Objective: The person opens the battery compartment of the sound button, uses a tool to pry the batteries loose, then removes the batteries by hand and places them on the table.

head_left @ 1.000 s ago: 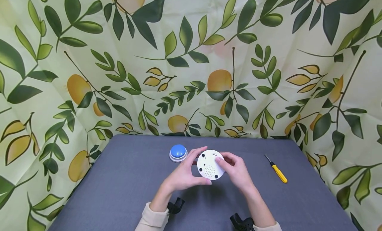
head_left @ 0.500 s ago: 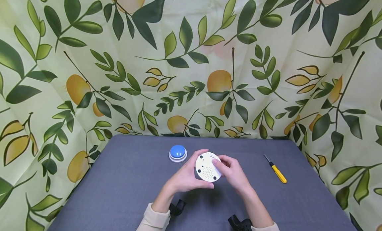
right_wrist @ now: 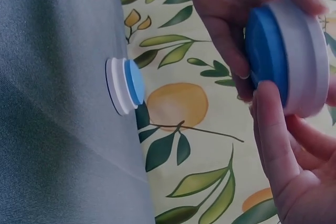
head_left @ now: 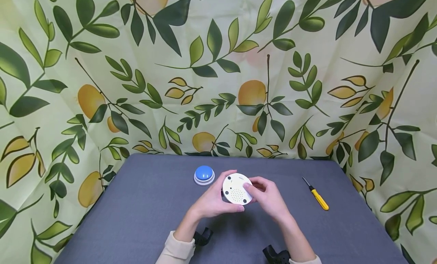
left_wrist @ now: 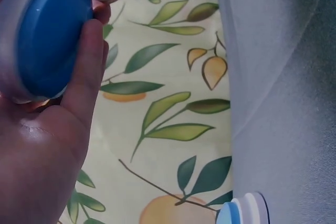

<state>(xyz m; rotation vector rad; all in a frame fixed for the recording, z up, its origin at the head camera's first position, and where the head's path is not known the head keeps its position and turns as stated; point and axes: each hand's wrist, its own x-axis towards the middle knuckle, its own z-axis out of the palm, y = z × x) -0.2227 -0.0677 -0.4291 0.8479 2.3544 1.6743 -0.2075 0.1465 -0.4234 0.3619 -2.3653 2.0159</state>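
Observation:
Both hands hold a round white push button (head_left: 236, 185) above the table, its underside with small dark feet and a patch of holes facing the head camera. The left hand (head_left: 214, 201) grips its rim from the left, thumb below and fingers above. From the right, the right hand (head_left: 268, 195) pinches it, thumb lying on the underside and fingers behind. The wrist views show the button's blue dome (left_wrist: 55, 35) on the side turned away from the head. Fingertips of the right hand (right_wrist: 286, 156) touch the blue dome there.
A second blue-topped push button (head_left: 204, 175) stands upright on the grey table (head_left: 143, 211), beyond the left hand. To the right lies a screwdriver (head_left: 319, 197) with a yellow handle, tip pointing away. A leaf-patterned cloth (head_left: 218, 85) rises behind the table and at both sides.
Both hands and the held button have shifted slightly left, and the right thumb has slid a little down with it. The grip stays much the same; the other button and the screwdriver stay put.

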